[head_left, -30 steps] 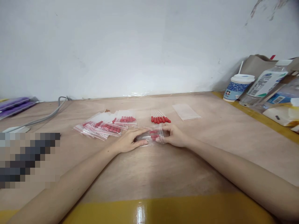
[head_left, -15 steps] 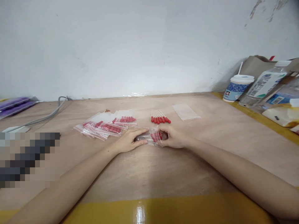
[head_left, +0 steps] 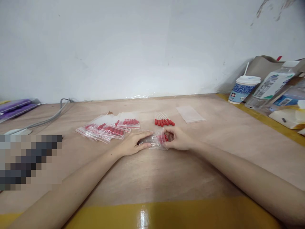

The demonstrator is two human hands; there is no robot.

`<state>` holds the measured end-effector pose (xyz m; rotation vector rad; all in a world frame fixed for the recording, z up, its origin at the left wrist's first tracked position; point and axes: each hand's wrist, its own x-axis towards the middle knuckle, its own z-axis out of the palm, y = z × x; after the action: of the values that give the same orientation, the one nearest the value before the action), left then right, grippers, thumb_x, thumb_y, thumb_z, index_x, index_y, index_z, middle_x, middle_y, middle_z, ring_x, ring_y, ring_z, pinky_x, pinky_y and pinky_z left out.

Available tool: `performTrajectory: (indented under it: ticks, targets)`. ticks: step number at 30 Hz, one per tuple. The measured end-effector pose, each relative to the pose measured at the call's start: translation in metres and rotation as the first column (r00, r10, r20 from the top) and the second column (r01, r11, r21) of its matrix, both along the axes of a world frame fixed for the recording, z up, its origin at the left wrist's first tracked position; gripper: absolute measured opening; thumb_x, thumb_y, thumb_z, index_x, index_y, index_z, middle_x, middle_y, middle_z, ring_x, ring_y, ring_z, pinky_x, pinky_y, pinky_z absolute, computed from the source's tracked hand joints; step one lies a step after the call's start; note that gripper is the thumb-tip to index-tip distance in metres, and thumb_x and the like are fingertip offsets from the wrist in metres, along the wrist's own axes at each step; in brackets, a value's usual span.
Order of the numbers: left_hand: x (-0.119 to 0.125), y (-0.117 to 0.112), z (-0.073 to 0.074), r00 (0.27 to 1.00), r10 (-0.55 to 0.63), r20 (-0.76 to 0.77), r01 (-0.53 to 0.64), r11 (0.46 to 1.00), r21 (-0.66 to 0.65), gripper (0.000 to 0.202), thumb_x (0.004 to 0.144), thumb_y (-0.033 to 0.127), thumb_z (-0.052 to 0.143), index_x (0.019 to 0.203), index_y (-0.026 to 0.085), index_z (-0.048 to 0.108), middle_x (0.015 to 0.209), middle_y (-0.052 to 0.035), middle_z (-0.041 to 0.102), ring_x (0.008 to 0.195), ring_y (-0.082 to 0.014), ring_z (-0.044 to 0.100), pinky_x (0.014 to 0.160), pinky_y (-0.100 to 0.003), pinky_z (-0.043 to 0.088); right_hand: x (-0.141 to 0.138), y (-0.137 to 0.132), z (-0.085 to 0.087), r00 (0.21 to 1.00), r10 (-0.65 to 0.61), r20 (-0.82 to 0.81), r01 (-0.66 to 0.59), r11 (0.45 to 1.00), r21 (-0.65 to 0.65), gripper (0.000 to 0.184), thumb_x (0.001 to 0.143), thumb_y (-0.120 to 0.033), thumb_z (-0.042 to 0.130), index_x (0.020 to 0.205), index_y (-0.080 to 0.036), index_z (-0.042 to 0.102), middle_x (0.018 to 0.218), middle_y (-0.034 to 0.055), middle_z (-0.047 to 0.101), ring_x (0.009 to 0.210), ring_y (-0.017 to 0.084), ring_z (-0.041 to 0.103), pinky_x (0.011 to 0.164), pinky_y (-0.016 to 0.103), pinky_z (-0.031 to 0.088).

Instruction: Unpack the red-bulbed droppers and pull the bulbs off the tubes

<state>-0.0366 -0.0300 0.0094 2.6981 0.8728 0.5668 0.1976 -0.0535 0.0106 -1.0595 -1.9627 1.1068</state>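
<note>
Filled zip bags done; L hand grips clear bag, R hand pinches end; loose red-tipped sticks, flat bag(s) TBD.

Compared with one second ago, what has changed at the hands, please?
The red tips in the clear plastic bag have shifted right, toward the right hand. Nothing was visibly let go or newly taken: both hands still hold the bag. The left hand, the loose red-tipped sticks and the filled zip bags stay in place.
</note>
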Motion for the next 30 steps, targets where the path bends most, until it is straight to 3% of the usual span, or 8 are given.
performTrajectory:
  ticks: [3,8,12,15,18,23,27,30]
  targets:
    - [0.000,0.000,0.000,1.000,0.001,0.007,-0.001,1.000,-0.001,0.048,0.083,0.043,0.051,0.126,0.023,0.047,0.125,-0.0065,0.054,0.114,-0.0221,0.051,0.097,-0.037,0.040,0.003,0.000,0.002,0.999,-0.032,-0.014,0.032,0.999,-0.014,0.014,0.063,-0.017,0.061,0.076,-0.016,0.054,0.058,-0.0054,0.048,0.053,0.007,0.045,0.048,0.019,0.036]
    - [0.000,0.002,-0.002,1.000,-0.008,-0.005,0.008,1.000,0.001,0.047,0.083,0.042,0.050,0.127,0.023,0.047,0.124,-0.0067,0.055,0.115,-0.0223,0.050,0.098,-0.039,0.039,0.007,-0.005,0.012,0.960,0.014,0.279,-0.098,0.952,0.291,0.024,0.061,-0.024,0.069,0.082,-0.017,0.059,0.072,-0.0009,0.054,0.062,0.010,0.047,0.054,0.021,0.037]
    - [0.000,0.001,-0.001,1.000,-0.005,-0.007,0.005,1.000,-0.006,0.046,0.084,0.042,0.050,0.126,0.023,0.048,0.124,-0.0063,0.055,0.115,-0.0220,0.050,0.099,-0.039,0.039,0.003,-0.006,0.011,0.954,-0.021,0.300,-0.080,0.944,0.321,0.014,0.062,-0.014,0.063,0.073,-0.017,0.056,0.064,-0.0031,0.051,0.058,0.009,0.045,0.052,0.020,0.035]
    - [0.000,0.000,0.000,1.000,-0.009,-0.010,0.009,1.000,-0.004,0.046,0.084,0.042,0.049,0.126,0.023,0.047,0.125,-0.0059,0.054,0.116,-0.0216,0.049,0.099,-0.038,0.038,0.005,-0.003,0.008,0.981,0.000,0.195,-0.043,0.975,0.220,0.019,0.060,-0.011,0.061,0.077,-0.017,0.057,0.062,-0.0047,0.051,0.055,0.007,0.045,0.049,0.019,0.035]
    - [-0.001,0.000,0.001,1.000,0.008,-0.021,-0.008,1.000,-0.007,0.047,0.084,0.042,0.050,0.126,0.023,0.047,0.126,-0.0056,0.054,0.117,-0.0215,0.049,0.099,-0.037,0.039,0.017,0.003,0.008,0.999,-0.024,0.045,0.023,0.999,0.029,0.027,0.059,-0.013,0.063,0.086,-0.017,0.059,0.057,-0.0069,0.050,0.050,0.006,0.045,0.046,0.018,0.035]
    - [-0.001,0.000,0.000,0.999,0.027,-0.027,-0.027,0.999,-0.020,0.046,0.083,0.043,0.050,0.126,0.024,0.048,0.127,-0.0049,0.053,0.117,-0.0211,0.048,0.100,-0.036,0.038,0.042,0.013,0.005,0.985,-0.022,-0.170,-0.030,0.954,-0.298,0.040,0.062,-0.026,0.071,0.100,-0.017,0.058,0.062,-0.0043,0.060,0.052,0.007,0.054,0.051,0.022,0.047]
    - [-0.002,0.000,0.000,1.000,0.023,-0.020,-0.024,0.999,-0.025,0.046,0.083,0.043,0.051,0.126,0.024,0.047,0.127,-0.0043,0.053,0.117,-0.0208,0.048,0.100,-0.037,0.038,0.056,0.019,0.009,0.972,-0.147,-0.183,0.070,0.926,-0.372,0.034,0.064,-0.033,0.073,0.091,-0.014,0.064,0.073,0.0019,0.066,0.056,0.008,0.059,0.058,0.022,0.052]
    - [-0.002,0.000,0.000,1.000,0.019,-0.011,-0.020,1.000,-0.023,0.046,0.083,0.043,0.050,0.126,0.024,0.047,0.126,-0.0043,0.053,0.117,-0.0206,0.049,0.099,-0.036,0.039,0.074,0.021,0.028,0.949,-0.272,-0.161,0.208,0.921,-0.329,0.031,0.061,-0.031,0.076,0.085,-0.014,0.064,0.076,0.0044,0.068,0.058,0.009,0.061,0.057,0.022,0.053]
